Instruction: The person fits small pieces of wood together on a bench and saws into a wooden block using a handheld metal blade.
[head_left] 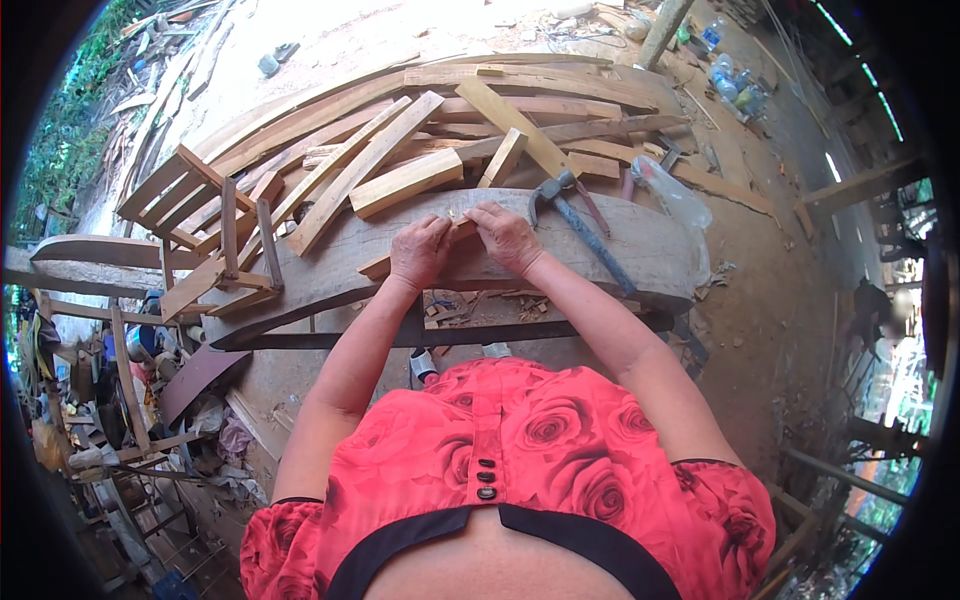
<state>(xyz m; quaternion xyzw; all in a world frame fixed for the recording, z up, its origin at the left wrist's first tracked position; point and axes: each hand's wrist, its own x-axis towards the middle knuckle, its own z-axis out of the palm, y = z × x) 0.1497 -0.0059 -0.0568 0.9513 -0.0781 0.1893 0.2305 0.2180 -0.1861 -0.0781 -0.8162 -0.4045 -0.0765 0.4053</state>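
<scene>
My left hand (420,250) and my right hand (506,238) are close together over a thick grey wooden plank (620,225). Their fingers are closed and pinched, fingertips nearly meeting around a tiny pale yellow thing, too small to name. Beneath the hands lies a short wooden strip (376,267), partly hidden by the left hand. To the right of my right hand, a claw hammer (590,232) with a worn blue handle rests on the plank, its head toward the far side. A thin reddish-brown tool or stick (592,208) lies against it.
Cut wooden blocks (408,183) and long boards (365,172) are heaped beyond the plank. A small slatted wooden frame (205,200) stands at its left end. A clear plastic bag (672,190) lies at the right. Scraps and clutter (110,450) fill the lower left.
</scene>
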